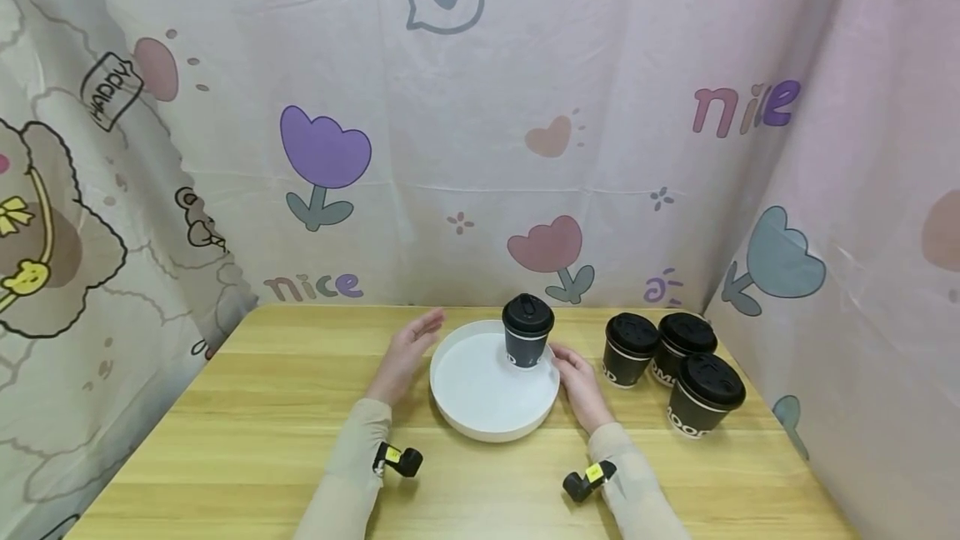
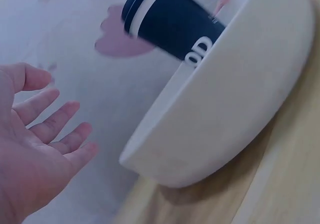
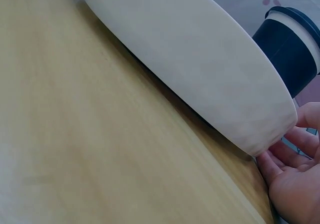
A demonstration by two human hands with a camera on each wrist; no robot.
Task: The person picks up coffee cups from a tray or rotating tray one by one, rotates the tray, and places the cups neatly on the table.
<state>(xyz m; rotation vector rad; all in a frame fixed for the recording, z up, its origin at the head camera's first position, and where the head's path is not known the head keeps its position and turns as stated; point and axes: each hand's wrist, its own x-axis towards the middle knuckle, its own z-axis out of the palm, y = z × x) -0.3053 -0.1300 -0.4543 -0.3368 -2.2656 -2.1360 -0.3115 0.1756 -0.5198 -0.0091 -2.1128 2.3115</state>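
Note:
A round white tray [image 1: 487, 394] with a low wall sits on the wooden table. Toward its back right stands a dark lidded paper coffee cup [image 1: 526, 343], upright. My left hand [image 1: 406, 358] is held apart from the tray's left side, fingers loosely spread and nothing in them, as the left wrist view also shows. At the tray's right side, my right hand [image 1: 579, 386] touches the outer wall with its fingertips. In the right wrist view its fingers [image 3: 300, 143] lie against the wall, loosely bent; no grip round the rim shows.
Several more things border the right hand: a lidded coffee cup [image 1: 628, 354] nearby, another cup [image 1: 678, 357] behind, and a third cup [image 1: 701, 402] nearer the front. A printed curtain [image 1: 450, 190] hangs along the back and sides of the table [image 1: 247, 432].

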